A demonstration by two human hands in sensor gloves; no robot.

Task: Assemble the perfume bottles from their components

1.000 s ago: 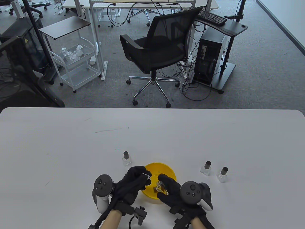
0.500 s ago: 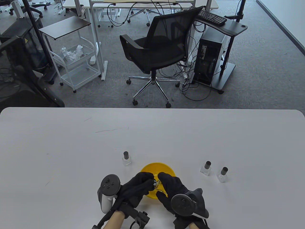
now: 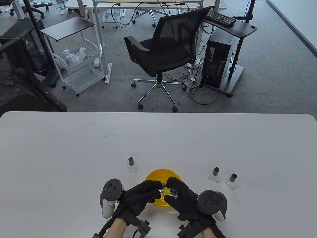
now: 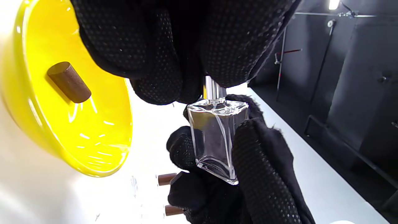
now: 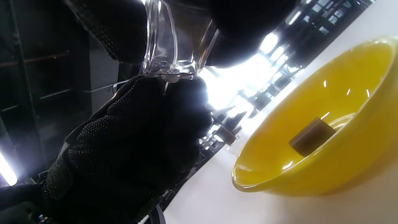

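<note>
Table view: over the yellow bowl (image 3: 158, 174) the right hand (image 3: 184, 198) grips a clear glass bottle (image 3: 171, 193); the left hand (image 3: 141, 194) pinches at its neck. Three capped bottles (image 3: 131, 164) stand on the surface. Left wrist view: left fingers (image 4: 230, 46) close around a silvery part (probably the sprayer) (image 4: 213, 90). Right wrist view: a brown cap (image 5: 311, 136) lies in the bowl

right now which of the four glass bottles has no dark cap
The bottle gripped in the right hand over the yellow bowl; the three standing on the table are capped.
</note>
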